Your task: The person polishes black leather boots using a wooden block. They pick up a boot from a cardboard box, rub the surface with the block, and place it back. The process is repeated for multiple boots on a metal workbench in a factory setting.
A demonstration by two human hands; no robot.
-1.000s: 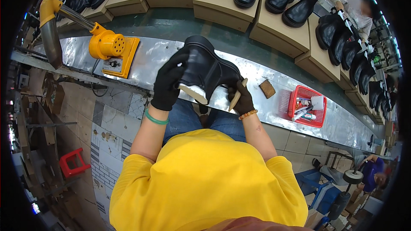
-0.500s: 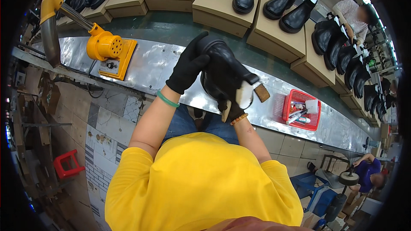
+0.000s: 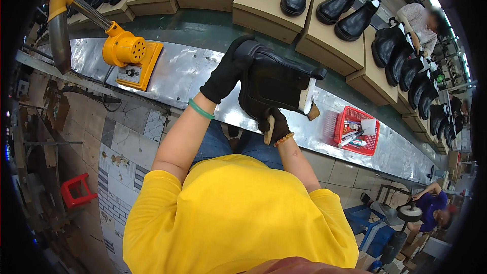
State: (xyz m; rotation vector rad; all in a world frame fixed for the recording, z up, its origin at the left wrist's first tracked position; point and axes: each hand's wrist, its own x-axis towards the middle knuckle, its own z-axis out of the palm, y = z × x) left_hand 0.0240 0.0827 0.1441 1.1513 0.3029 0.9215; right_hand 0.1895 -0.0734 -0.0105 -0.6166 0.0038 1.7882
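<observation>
A black ankle boot [image 3: 276,83] is held tilted above the metal bench, its pale lining showing at the opening on the right. My left hand [image 3: 229,71], in a black glove, is closed round the boot's toe end. Against the boot's lower side is my right hand [image 3: 280,128], also black-gloved. It is closed on a brush with a pale wooden back [image 3: 269,130]; most of the brush is hidden by the glove and boot. A small brown block [image 3: 313,112] lies on the bench just past the boot opening.
A yellow machine [image 3: 133,56] with a metal tube stands left on the metal bench [image 3: 187,61]. A red basket [image 3: 375,144] of small tubes and tools sits right. Cardboard boxes [image 3: 264,7] carrying black boots line the far side. Other people are at the right, and a red stool [image 3: 78,190] stands lower left.
The boot has turned in my hands, so its side now faces up and its opening points more to the right. The brown block is now partly covered by it.
</observation>
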